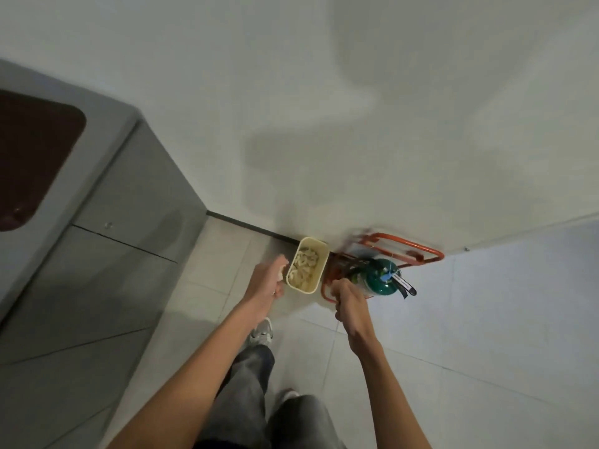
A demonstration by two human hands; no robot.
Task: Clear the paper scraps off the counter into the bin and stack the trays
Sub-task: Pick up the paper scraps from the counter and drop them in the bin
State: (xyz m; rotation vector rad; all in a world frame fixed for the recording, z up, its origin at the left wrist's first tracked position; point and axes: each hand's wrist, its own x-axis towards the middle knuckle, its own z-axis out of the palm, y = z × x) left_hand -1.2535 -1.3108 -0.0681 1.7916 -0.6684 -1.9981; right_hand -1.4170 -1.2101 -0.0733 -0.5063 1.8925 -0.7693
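A cream rectangular bin (pixel 319 254) stands on the tiled floor against the wall, holding crumpled paper scraps (pixel 304 265). My left hand (pixel 265 285) hovers just left of the bin's rim, fingers curled around a small white paper scrap (pixel 280 273). My right hand (pixel 348 298) hangs to the right of the bin, fingers curled; whether it holds anything is hidden. A dark red-brown tray (pixel 29 157) lies on the grey counter (pixel 107 131) at the far left.
A green fire extinguisher (pixel 381 277) sits in an orange metal stand (pixel 408 251) right of the bin, close to my right hand. Grey cabinet fronts (pixel 97 270) run along the left. My legs and a shoe (pixel 261 332) are below.
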